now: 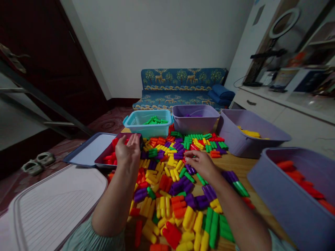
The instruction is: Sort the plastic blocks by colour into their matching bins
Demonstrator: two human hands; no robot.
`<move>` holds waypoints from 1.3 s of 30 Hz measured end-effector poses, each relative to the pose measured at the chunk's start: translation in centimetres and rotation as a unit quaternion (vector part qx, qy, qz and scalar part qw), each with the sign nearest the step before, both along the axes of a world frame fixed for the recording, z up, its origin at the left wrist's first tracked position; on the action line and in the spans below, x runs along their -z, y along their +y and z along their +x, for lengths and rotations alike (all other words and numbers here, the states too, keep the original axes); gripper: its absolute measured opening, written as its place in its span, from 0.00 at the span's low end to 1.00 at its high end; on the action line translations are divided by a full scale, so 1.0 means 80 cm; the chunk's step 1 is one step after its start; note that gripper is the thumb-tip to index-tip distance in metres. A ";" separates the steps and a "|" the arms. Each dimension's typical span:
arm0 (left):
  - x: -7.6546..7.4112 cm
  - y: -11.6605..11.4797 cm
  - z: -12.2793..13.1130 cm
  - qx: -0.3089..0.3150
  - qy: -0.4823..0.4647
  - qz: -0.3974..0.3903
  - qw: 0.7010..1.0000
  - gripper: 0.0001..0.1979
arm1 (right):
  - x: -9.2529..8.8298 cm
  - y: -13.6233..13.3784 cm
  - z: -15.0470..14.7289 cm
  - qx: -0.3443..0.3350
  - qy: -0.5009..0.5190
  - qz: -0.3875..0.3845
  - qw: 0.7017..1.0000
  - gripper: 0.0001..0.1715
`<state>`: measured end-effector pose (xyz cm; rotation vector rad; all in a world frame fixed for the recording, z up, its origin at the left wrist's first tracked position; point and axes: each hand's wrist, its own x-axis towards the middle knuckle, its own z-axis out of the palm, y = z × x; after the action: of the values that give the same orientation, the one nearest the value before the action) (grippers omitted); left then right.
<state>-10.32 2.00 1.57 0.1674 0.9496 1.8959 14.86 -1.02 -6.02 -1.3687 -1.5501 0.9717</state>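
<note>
My left hand [128, 150] is turned palm up, fingers stretched out, at the edge of a dark box [101, 159] holding red plastic blocks [111, 157]. Nothing shows in its palm. My right hand [200, 162] reaches over the middle of the pile, thumb and fingers closed around a small red block [184, 159], mostly hidden by the fingertips. Beneath and between both arms, finger-shaped plastic blocks lie scattered in yellow [162, 206], purple [180, 186], green [214, 228], orange [178, 205] and red [171, 234], some joined side by side.
Behind the pile stand a turquoise bin [148, 130] with green blocks and a purple bin [195, 123] with purple ones. Rightward are a bin [232, 139] with yellow blocks and a bin [288, 205] with red-orange ones. White and blue lids [52, 209] lie at left.
</note>
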 end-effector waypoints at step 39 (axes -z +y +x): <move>0.068 -0.001 0.061 0.374 0.486 0.063 0.787 0.12 | -0.035 -0.034 -0.001 -0.024 -0.512 0.005 0.859 0.22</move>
<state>-5.40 1.90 -3.87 1.4869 1.1438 1.0316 14.80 -3.72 -3.20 -1.9966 -2.3296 0.1855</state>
